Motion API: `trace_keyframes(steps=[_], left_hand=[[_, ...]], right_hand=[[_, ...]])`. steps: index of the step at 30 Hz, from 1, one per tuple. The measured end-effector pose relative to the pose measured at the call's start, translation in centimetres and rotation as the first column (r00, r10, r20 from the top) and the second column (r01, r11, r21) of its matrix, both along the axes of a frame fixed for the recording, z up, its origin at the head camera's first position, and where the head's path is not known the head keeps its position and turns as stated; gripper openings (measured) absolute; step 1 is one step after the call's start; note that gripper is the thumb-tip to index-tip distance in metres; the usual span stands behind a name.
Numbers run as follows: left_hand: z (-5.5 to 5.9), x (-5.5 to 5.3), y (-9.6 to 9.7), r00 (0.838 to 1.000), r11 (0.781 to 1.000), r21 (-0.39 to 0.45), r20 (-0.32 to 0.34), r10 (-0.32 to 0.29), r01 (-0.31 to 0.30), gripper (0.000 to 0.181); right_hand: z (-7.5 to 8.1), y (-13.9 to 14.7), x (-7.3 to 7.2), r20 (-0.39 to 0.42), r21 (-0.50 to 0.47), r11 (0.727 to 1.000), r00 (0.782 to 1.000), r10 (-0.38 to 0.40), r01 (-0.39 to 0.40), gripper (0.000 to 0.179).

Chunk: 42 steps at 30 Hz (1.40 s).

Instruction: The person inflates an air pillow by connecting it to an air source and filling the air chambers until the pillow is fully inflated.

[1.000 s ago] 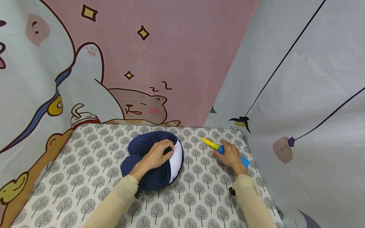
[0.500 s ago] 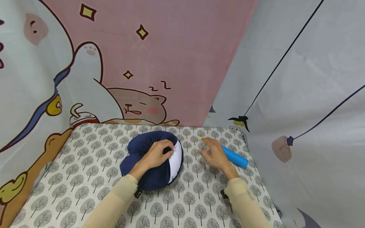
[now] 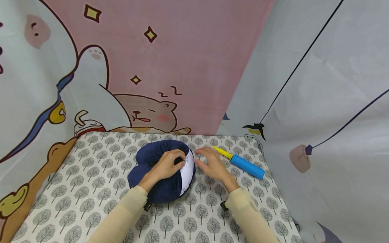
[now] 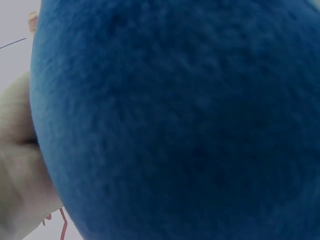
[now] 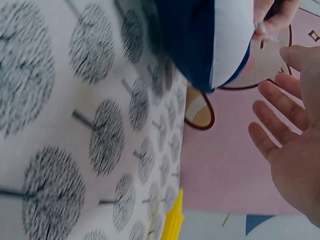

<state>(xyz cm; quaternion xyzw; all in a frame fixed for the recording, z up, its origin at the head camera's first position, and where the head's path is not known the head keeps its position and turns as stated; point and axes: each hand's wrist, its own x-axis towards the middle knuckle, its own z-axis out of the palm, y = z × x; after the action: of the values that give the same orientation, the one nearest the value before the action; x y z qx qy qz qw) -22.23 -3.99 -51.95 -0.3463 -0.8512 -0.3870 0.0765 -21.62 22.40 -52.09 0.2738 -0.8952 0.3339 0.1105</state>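
Observation:
A navy plush inflatable neck pillow (image 3: 165, 190) with a white panel (image 3: 187, 172) lies left of centre. Over it reaches my left hand (image 3: 166, 164), thumb and fingertips pinching the small clear air valve (image 5: 265, 31) at the panel. Navy plush fills most of the left wrist view and hides the fingertips there. My right hand (image 3: 213, 164) hovers just beyond the pillow's right edge, palm towards it, fingers loosely spread and holding nothing. To its right lies a blue hand pump (image 3: 247, 166) with a yellow nozzle (image 3: 223, 152), untouched.
Pillow and pump lie on a tablecloth (image 3: 100, 206) printed with grey trees. A pink cartoon curtain (image 3: 197, 67) closes off the back, and a pale fabric wall (image 3: 334, 74) rises along the right edge.
My right hand has let go of the blue hand pump and moved left to the pillow's side. The pump stays where it was. My left hand has kept its pinch on the valve.

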Motion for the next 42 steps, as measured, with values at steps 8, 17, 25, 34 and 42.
trace_keyframes(steps=[8,17,25,34,42], left_hand=[[-0.1,-0.1,0.1,1.0,1.0,-0.003,-0.007,-0.008,0.008,0.008],[-0.2,0.0,0.2,1.0,1.0,-0.009,-0.006,-0.005,0.005,0.009],[-0.2,0.0,0.3,1.0,1.0,-0.007,0.012,-0.009,0.009,0.008],[-0.3,0.0,0.4,1.0,1.0,-0.012,0.006,0.008,-0.008,0.008],[0.1,0.0,0.3,1.0,0.997,-0.08,0.007,0.018,-0.017,0.016]], right_hand=[[0.1,-2.1,-0.4,-0.069,-0.046,0.997,0.996,0.06,-0.063,0.015],[-0.2,-2.7,-0.6,-0.038,-0.094,0.994,0.998,0.059,-0.063,0.009],[-0.3,-2.7,-0.7,-0.009,-0.112,0.992,0.999,0.049,-0.05,0.007],[-0.9,-3.1,-0.6,0.058,-0.182,0.982,0.997,0.054,-0.043,0.008],[-1.4,-3.1,-0.4,0.048,-0.215,0.975,0.997,0.062,-0.05,0.009]])
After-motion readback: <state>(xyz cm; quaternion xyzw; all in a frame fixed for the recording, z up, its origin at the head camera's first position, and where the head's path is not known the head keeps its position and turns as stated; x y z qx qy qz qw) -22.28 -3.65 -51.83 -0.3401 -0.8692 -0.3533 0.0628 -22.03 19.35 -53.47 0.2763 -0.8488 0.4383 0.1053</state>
